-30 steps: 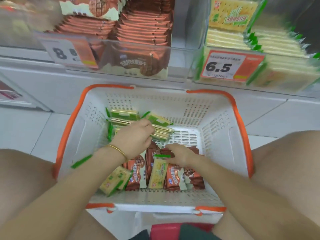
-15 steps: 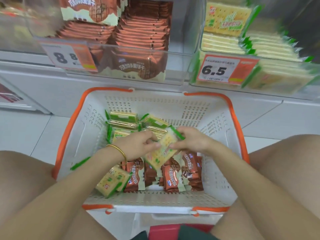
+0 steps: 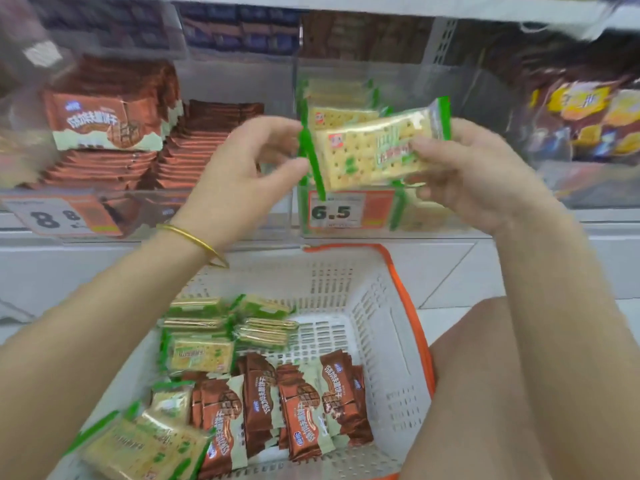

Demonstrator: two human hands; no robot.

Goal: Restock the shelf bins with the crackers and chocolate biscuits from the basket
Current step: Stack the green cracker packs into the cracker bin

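I hold one green-edged cracker pack [image 3: 367, 150] level in front of the clear cracker bin [image 3: 349, 230] marked 6.5. My right hand [image 3: 478, 178] grips the pack's right end. My left hand [image 3: 239, 181] pinches its green left edge between thumb and fingers. More crackers [image 3: 339, 98] stand in that bin behind the pack. To the left, the bin marked 8.8 holds stacked brown chocolate biscuits [image 3: 138, 161]. Below, the white basket [image 3: 381, 323] with orange rim holds several cracker packs [image 3: 201, 353] at its left and chocolate biscuit packs [image 3: 298, 403] in the front.
A third bin at the right holds yellow and dark snack packs [image 3: 588, 123]. A shelf board [image 3: 381, 5] runs just above the bins. My right knee [image 3: 485, 358] presses against the basket's right side. White floor tiles [image 3: 450, 271] lie beyond.
Both hands rose out of the basket with one cracker pack and now hold it up at the cracker bin. The view tilted upward toward the shelf.
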